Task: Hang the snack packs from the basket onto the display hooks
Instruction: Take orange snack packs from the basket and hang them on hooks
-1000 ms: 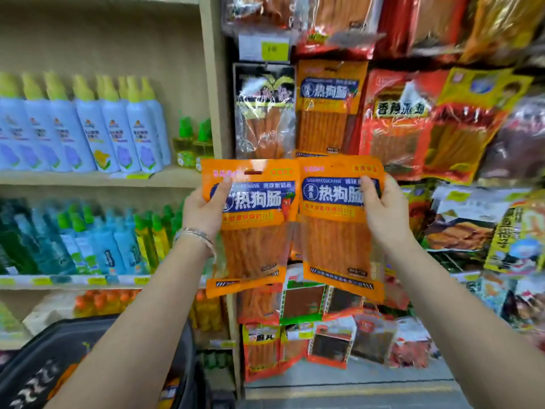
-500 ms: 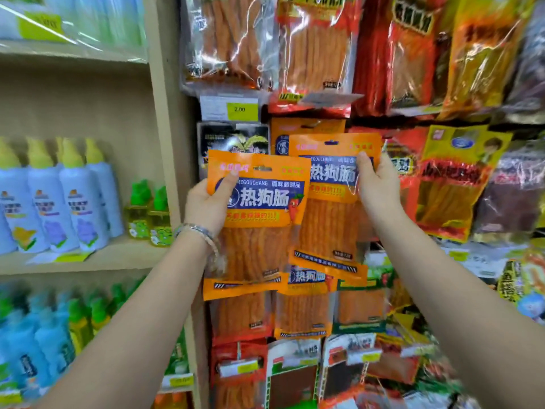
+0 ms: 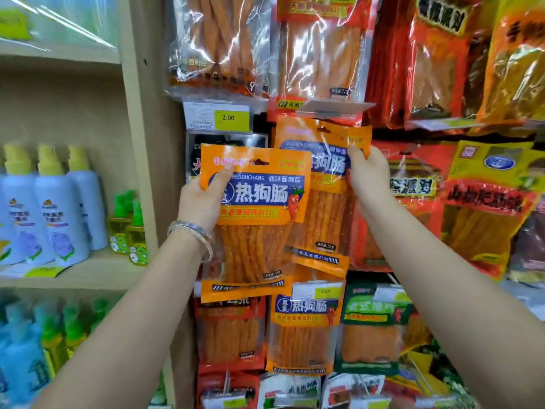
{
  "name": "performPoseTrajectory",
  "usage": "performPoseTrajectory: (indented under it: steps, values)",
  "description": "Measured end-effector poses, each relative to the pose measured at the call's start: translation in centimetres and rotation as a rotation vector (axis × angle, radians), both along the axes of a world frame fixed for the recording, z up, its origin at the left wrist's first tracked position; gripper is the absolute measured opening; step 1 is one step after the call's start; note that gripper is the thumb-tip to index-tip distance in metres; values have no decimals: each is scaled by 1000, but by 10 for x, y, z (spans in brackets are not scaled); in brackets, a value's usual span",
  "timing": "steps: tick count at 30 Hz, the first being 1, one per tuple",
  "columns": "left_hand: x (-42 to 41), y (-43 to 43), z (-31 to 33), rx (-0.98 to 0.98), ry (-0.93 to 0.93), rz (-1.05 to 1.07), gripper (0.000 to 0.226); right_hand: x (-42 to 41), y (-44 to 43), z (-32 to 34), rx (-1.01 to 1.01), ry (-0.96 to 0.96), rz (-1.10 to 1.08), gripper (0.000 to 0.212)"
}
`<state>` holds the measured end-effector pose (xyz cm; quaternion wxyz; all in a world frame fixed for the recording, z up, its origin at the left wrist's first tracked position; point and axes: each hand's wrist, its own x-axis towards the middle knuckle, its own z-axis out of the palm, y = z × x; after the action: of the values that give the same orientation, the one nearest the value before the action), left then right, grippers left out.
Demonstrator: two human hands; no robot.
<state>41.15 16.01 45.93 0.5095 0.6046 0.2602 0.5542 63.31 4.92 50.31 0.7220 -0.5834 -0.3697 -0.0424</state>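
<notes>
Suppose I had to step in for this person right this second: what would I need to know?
Left hand grips one orange snack pack by its upper left corner, in front of the display, not hung.
Right hand pinches a second orange pack near its top right corner, raised just under the clear label holder; whether it is on a hook cannot be told.
Matching packs hang in the row below.
Left to do: seat the right pack, then hang the left one. The basket is out of view.

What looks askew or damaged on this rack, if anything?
Nothing spilled or torn. The rear orange pack, pinched by the right hand, sits tilted under a tag holder tipped askew. The left hand grips the front orange pack.
</notes>
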Motion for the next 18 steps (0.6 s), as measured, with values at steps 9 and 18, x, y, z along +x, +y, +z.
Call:
performPoseTrajectory:
  steps: [9, 18]
  values:
    - [-3, 9, -2, -46, -40, 27, 34, 10, -2, -6, -39, -144, -126, 24]
    - [-3, 0, 3, -12, 13, 31, 31, -5, 6, -3, -572, -603, -398, 35]
